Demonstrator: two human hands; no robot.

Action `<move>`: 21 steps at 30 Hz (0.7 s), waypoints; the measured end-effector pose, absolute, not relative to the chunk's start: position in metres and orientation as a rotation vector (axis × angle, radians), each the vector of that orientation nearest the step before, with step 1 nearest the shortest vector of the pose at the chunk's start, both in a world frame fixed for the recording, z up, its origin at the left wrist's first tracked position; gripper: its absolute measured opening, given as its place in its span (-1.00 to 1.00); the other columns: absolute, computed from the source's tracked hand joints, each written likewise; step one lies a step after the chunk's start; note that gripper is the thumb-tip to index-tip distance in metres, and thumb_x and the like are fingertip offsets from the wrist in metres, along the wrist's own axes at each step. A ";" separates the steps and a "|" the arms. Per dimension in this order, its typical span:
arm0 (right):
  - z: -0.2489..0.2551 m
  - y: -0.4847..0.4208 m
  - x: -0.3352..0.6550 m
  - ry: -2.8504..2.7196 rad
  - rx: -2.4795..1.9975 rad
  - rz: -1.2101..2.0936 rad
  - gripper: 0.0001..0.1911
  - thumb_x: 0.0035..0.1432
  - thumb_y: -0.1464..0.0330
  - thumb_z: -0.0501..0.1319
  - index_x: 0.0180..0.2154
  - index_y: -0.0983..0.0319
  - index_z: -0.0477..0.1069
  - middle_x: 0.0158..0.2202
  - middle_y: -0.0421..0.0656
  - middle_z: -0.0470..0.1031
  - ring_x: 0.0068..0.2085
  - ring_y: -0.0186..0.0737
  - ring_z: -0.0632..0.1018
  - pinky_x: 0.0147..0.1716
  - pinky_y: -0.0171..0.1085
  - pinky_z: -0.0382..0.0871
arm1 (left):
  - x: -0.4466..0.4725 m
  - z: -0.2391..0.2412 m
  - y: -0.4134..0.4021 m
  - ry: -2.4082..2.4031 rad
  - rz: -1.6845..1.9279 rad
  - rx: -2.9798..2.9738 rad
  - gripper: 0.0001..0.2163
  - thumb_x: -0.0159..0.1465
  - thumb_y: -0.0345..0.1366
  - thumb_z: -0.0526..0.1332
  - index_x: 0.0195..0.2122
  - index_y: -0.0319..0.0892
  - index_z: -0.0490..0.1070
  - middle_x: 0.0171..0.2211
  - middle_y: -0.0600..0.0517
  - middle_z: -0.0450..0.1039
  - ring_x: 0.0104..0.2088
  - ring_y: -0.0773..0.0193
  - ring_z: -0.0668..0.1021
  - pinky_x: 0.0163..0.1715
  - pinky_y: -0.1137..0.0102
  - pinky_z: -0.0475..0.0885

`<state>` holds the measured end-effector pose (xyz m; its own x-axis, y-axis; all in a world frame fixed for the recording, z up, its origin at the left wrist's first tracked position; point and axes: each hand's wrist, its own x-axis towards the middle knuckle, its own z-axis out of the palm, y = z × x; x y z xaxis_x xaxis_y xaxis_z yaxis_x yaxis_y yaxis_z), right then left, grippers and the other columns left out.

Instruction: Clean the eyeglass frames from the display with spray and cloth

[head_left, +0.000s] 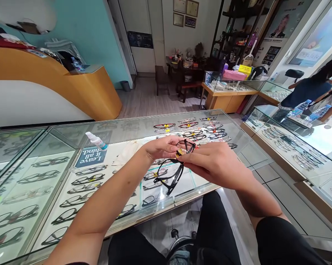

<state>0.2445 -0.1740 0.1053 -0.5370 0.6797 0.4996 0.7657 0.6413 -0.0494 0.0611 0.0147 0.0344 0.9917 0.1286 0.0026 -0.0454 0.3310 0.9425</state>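
Black-framed eyeglasses (170, 176) are held between my two hands above the glass counter, one rim hanging low towards me and the other up by my fingers. My left hand (166, 147) is closed with its fingertips at the upper rim. From the other side my right hand (212, 158) pinches the frame near its middle, thumb and finger together. A small yellow piece (179, 152) shows between the fingertips; whether it is a tag or a cloth I cannot tell. Parts of the frame are hidden behind the fingers.
Rows of eyeglasses (88, 179) lie under the glass of the display counter (121, 125). On top stands a white spray bottle (96, 140). More display cases (287, 136) stand at right, with a person (306, 90) beyond. A stool base (179, 241) shows between my legs.
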 end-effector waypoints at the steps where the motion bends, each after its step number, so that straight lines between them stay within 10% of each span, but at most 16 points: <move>1: 0.108 -0.172 0.245 -2.385 -1.139 -0.229 -0.74 0.60 0.35 0.18 -0.02 0.14 0.68 -0.35 -0.19 0.68 -0.36 -0.28 0.58 -0.33 -0.24 0.19 | 0.062 0.034 0.014 0.070 0.115 1.223 -0.33 -0.03 -0.02 0.66 0.05 -0.28 0.63 -0.26 -0.12 0.63 -0.22 0.12 0.66 -0.26 0.41 0.54; 8: 0.128 -0.149 0.248 -2.526 -1.063 -0.100 -0.77 0.57 0.34 0.22 -0.06 0.13 0.69 -0.29 -0.17 0.73 -0.31 -0.26 0.61 -0.32 -0.25 0.17 | 0.056 0.036 0.006 0.206 0.221 1.289 -0.42 -0.09 0.12 0.65 -0.20 -0.15 0.58 -0.48 0.09 0.45 -0.43 0.24 0.52 -0.41 0.39 0.46; 11: 0.140 -0.132 0.254 -2.539 -1.100 -0.041 -0.77 0.56 0.31 0.23 -0.11 0.12 0.69 -0.29 -0.19 0.71 -0.29 -0.26 0.63 -0.29 -0.29 0.19 | 0.055 0.044 0.006 0.239 0.236 1.341 -0.50 0.18 0.25 0.49 -0.29 -0.12 0.50 -0.43 0.07 0.51 -0.39 0.25 0.53 -0.31 0.34 0.50; 21: 0.160 0.014 0.362 -2.212 -1.803 -0.366 -0.74 0.42 0.27 0.31 0.00 0.15 0.75 -0.23 -0.10 0.72 -0.10 -0.07 0.69 -0.01 -0.18 0.43 | 0.015 0.117 -0.020 0.727 0.662 2.175 -0.80 0.41 -0.19 0.30 -0.35 -0.12 0.46 -0.40 0.06 0.50 -0.39 0.29 0.46 -0.35 0.36 0.37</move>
